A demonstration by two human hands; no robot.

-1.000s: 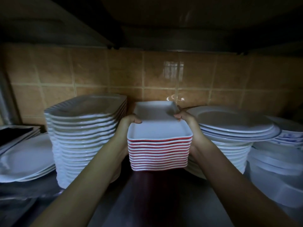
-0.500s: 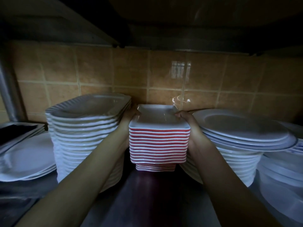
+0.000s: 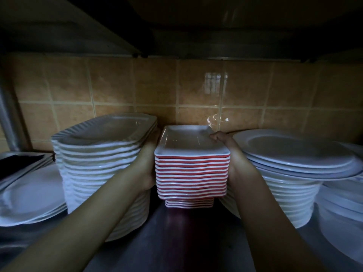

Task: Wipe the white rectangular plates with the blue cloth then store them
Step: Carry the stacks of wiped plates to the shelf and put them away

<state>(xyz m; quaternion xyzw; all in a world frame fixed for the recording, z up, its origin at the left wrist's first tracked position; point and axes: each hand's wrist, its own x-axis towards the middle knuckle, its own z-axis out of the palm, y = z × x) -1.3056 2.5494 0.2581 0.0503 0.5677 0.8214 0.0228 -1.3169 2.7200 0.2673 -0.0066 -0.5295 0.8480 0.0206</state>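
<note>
- My right hand (image 3: pixel 233 160) grips the right side of the stack of white rectangular plates (image 3: pixel 191 173). The thumb is hooked over the rim of the top plate at its far right corner, and the palm is against the plate edges.
- My left hand (image 3: pixel 146 167) lies pressed against the left side of the same stack. Its fingers run out of sight between these plates and the ones next to them, so I cannot tell how far they curl.
- The plates show red undersides between white rims. The stack sits upright on a narrower pile of the same kind (image 3: pixel 189 203), which stands on the dark metal shelf (image 3: pixel 176 242).
- Just left of my left hand is a tall pile of ridged white plates (image 3: pixel 98 163), touching my wrist.
- Just right of my right hand is a pile of round white plates (image 3: pixel 294 173), the top few wider than the ones below.
- At the far left lie flat white plates (image 3: pixel 29 193), with a dark tray (image 3: pixel 23 160) behind them.
- A tan tiled wall (image 3: pixel 137 85) closes the back of the shelf.
</note>
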